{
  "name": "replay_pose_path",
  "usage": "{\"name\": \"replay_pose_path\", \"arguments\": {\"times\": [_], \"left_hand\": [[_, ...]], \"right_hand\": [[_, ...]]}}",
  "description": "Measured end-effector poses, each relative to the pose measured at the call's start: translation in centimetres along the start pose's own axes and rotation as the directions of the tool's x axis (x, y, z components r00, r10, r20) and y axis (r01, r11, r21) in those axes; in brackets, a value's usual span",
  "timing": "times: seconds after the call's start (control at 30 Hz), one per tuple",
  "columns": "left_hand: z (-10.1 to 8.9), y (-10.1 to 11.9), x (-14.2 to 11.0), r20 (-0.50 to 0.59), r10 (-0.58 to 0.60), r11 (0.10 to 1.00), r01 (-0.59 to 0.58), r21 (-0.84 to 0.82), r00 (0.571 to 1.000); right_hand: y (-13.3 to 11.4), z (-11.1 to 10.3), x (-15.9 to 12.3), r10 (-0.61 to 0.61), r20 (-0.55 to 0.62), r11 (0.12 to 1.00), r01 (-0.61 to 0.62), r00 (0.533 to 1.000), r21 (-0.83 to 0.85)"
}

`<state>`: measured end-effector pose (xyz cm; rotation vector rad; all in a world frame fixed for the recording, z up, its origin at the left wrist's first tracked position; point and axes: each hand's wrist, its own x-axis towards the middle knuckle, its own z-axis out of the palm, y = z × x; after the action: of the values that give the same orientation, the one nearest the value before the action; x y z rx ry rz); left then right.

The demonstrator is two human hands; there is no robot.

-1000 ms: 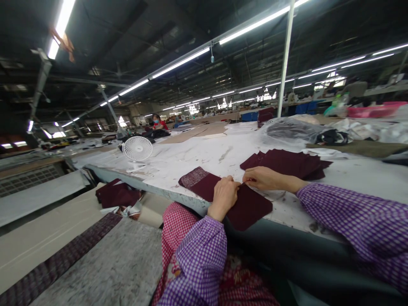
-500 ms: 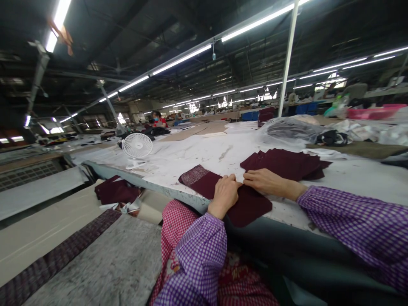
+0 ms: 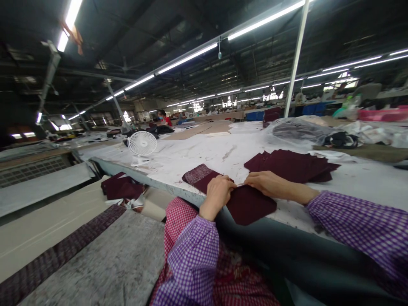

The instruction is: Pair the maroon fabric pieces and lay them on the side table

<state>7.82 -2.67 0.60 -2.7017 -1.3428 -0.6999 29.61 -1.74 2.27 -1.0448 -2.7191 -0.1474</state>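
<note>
A maroon fabric piece (image 3: 253, 204) lies at the front edge of the table, its near corner hanging slightly over. My left hand (image 3: 217, 193) is closed, its thumb and fingers pinching the fabric's upper left edge. Close by on the right, my right hand (image 3: 266, 183) pinches the same edge with its fingertips. A narrow pale line shows between the two hands; what it is I cannot make out. Left of my left hand lies a maroon fabric part with a speckled grey end (image 3: 200, 175). Behind my right hand is a fanned stack of maroon fabric pieces (image 3: 291, 165).
A small white fan (image 3: 142, 143) stands on the white-covered table (image 3: 178, 148). Clear plastic bags (image 3: 291, 131) lie at the back right. Lower left, a maroon fabric bundle (image 3: 124, 187) rests on a beige surface. A person in red (image 3: 164, 119) is far off.
My hands have drawn slightly apart, the left one moving left along the fabric edge. The view has turned a little, so the surroundings sit further right.
</note>
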Motion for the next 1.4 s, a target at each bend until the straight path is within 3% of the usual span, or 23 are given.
{"name": "replay_pose_path", "arguments": {"times": [0.13, 0.27, 0.57, 0.9, 1.0, 1.23, 1.4], "left_hand": [[0.0, -2.1, -1.8, -0.099, -0.048, 0.995, 0.039, -0.094, 0.994], [0.5, -2.6, -2.6, -0.171, -0.032, 0.990, 0.007, -0.144, 0.985], [0.7, -2.6, -2.6, -0.190, -0.033, 0.980, -0.006, -0.199, 0.981], [0.0, -4.2, -3.8, -0.197, -0.123, 0.886, 0.018, -0.464, 0.973], [0.0, -4.1, -4.0, -0.209, -0.204, 0.834, 0.058, -0.549, 0.956], [0.1, -3.3, -3.3, -0.161, -0.201, 0.906, 0.121, -0.404, 0.966], [0.1, -3.6, -3.3, -0.143, -0.199, 0.888, 0.117, -0.445, 0.970]], "right_hand": [[-0.1, -0.6, 0.0, -0.013, 0.065, 1.000, 0.015, 0.998, -0.028], [-0.6, -1.2, 0.4, -0.038, 0.144, 0.991, 0.056, 0.989, -0.124], [-3.7, -2.2, 2.6, -0.076, 0.286, 0.879, 0.200, 0.955, -0.434], [-3.8, -3.2, 4.1, -0.092, 0.389, 0.919, 0.229, 0.917, -0.321], [-3.9, -3.4, 4.3, -0.092, 0.398, 0.925, 0.226, 0.913, -0.306], [-3.5, -3.2, 4.4, -0.166, 0.386, 0.895, 0.304, 0.907, -0.327], [-4.0, -3.0, 4.6, -0.197, 0.386, 0.838, 0.359, 0.901, -0.410]]}}
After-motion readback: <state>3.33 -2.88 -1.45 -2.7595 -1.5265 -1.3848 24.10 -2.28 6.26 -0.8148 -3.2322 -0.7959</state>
